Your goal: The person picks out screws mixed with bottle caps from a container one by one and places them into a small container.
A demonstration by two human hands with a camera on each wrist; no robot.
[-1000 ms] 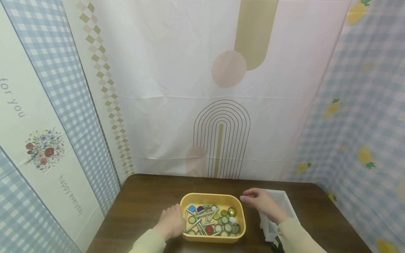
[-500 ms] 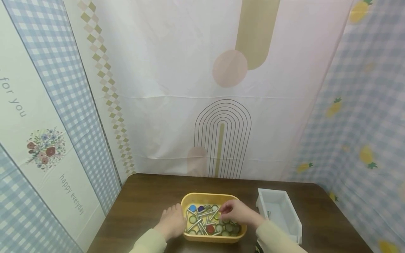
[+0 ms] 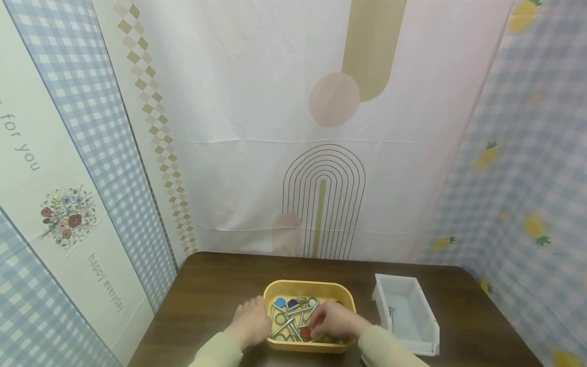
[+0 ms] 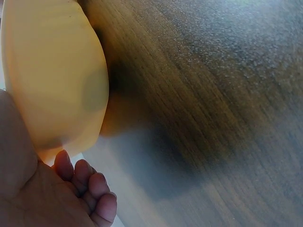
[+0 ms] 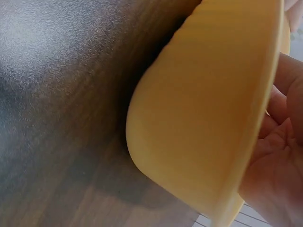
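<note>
A yellow tub (image 3: 309, 346) sits on the table, with bottle caps and silver bolts (image 3: 286, 322) lying mixed inside. My left hand (image 3: 249, 322) holds the tub's left end; in the left wrist view its curled fingers (image 4: 98, 184) are outside the wall. Inside the tub, my right hand (image 3: 337, 320) reaches down with bent fingers beside a red cap (image 3: 305, 332). Whether its fingertips pinch anything is hidden. A blue cap (image 3: 280, 302) and a purple cap (image 3: 292, 304) lie near the back. The right wrist view shows the tub's outer wall (image 5: 199, 109) before the right palm.
To the right stands a white open bin (image 3: 408, 316) with a few bolts (image 3: 391, 312) along its left side. The brown wooden table (image 3: 220, 285) ends at a white patterned cloth (image 3: 238, 178) behind. Checked cloths hang at both sides.
My right hand has moved left from over the white bin into the yellow tub, then lower toward the red cap. My left hand has stayed at the tub's left end.
</note>
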